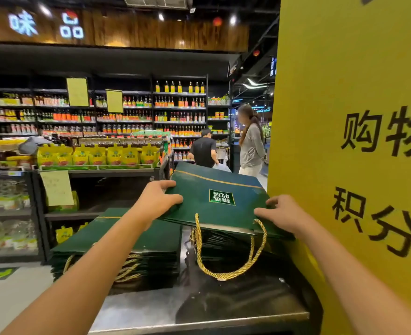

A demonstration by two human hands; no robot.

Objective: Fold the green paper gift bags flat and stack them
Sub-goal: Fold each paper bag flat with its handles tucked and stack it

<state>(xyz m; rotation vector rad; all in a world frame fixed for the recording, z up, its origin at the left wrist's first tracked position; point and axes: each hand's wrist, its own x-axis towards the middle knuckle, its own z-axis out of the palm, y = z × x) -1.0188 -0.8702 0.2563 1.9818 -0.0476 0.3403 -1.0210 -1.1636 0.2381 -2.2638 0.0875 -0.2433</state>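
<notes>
a person holds a flattened green gift bag [206, 182] over the right-hand stack [223, 240] of folded bags at the steel tabletop's [156, 308] right edge, beside a yellow sign [344, 117]. the left hand [159, 201] grips the bag's left edge; the right hand [280, 213] pinches its near right corner. its gold rope handle [223, 274] hangs toward the tabletop. a second stack [131, 238] sits at the left edge. two shoppers [251, 143] stand by sauce shelves [127, 112].

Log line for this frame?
left hand grips flat green paper gift bag | right hand grips it | bag over right-side stack of green bags
</notes>
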